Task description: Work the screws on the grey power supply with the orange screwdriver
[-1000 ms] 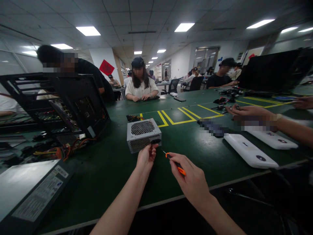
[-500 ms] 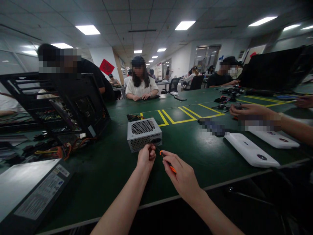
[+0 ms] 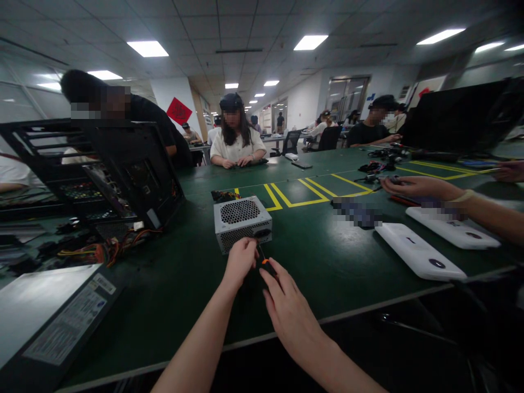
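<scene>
A grey computer power supply (image 3: 243, 218) stands on the green table in front of me, its perforated fan grille facing up. My left hand (image 3: 241, 259) is closed in a pinch at its near face, below the power socket (image 3: 262, 233); whatever lies between the fingertips is too small to make out. In my right hand (image 3: 286, 303) is a screwdriver (image 3: 266, 262) with an orange and black handle. Its thin shaft points up toward the left fingertips and the near face of the power supply. Whether the tip touches anything is hidden.
To the left stands an open black computer case (image 3: 139, 169) with loose cables (image 3: 108, 248). A larger metal box with a label (image 3: 65, 327) lies at the near left. White devices (image 3: 417, 251) lie at right, near another person's hand (image 3: 421, 187). Another person sits across the table.
My right hand has moved left and slightly down, and the screwdriver stands more upright. My left hand has shifted slightly left. The power supply has barely moved.
</scene>
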`<state>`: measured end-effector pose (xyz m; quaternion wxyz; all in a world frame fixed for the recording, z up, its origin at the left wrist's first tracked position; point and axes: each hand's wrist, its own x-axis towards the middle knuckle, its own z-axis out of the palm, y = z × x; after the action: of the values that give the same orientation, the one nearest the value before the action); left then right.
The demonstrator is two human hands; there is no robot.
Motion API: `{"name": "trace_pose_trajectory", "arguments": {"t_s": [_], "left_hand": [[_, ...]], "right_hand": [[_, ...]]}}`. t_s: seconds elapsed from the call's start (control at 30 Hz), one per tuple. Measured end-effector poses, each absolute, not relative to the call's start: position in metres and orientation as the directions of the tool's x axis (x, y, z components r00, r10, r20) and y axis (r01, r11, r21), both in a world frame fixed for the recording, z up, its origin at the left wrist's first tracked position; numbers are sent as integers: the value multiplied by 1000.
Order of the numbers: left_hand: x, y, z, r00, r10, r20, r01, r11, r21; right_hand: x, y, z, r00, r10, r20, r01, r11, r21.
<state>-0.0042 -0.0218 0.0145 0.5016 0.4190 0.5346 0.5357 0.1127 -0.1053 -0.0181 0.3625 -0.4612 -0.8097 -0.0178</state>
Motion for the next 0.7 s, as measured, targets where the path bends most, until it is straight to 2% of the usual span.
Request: {"name": "trace_pose_trajectory", "arguments": {"t_s": [0.03, 0.07, 0.1, 0.13, 0.17, 0.2, 0.23, 0.3, 0.37, 0.47, 0.57, 0.7], "left_hand": [[-7, -25, 17, -186, 981, 50, 58, -39, 998], [-9, -27, 21, -194, 932, 307, 350, -226, 909], [-10, -29, 23, -113, 849, 517, 614, -350, 708], [-11, -29, 26, 20, 761, 649, 793, -408, 453], [-12, -27, 27, 159, 696, 700, 882, -418, 215], [-13, -24, 27, 258, 671, 695, 910, -410, 57], [-14, -21, 26, 318, 666, 674, 915, -402, -33], [-16, -13, 23, 353, 685, 638, 916, -390, -88], [-17, -6, 19, 335, 692, 639, 925, -372, -81], [-18, -2, 15, 320, 678, 661, 927, -367, -73], [-19, -1, 15, 337, 668, 663, 919, -387, -77], [-21, 0, 15, 341, 664, 665, 916, -394, -76]], "right_hand": [[112, -105, -18, -275, 768, 579, 738, 554, -386], [112, -103, -17, -239, 800, 551, 704, 533, -470], [113, -101, -17, -207, 828, 520, 660, 511, -551], [114, -98, -17, -178, 852, 492, 611, 488, -624], [114, -95, -17, -148, 873, 464, 561, 461, -688], [115, -92, -17, -112, 893, 436, 513, 428, -744], [115, -88, -17, -72, 912, 404, 467, 389, -794], [114, -83, -16, 1, 953, 303, 365, 282, -887], [111, -79, -13, 21, 992, 125, 197, 119, -973], [103, -79, -5, -16, 993, -119, -166, -120, -979], [95, -83, 2, -2, 985, -175, -424, -159, -892], [88, -88, 6, -3, 985, -173, -573, -143, -807]]}}
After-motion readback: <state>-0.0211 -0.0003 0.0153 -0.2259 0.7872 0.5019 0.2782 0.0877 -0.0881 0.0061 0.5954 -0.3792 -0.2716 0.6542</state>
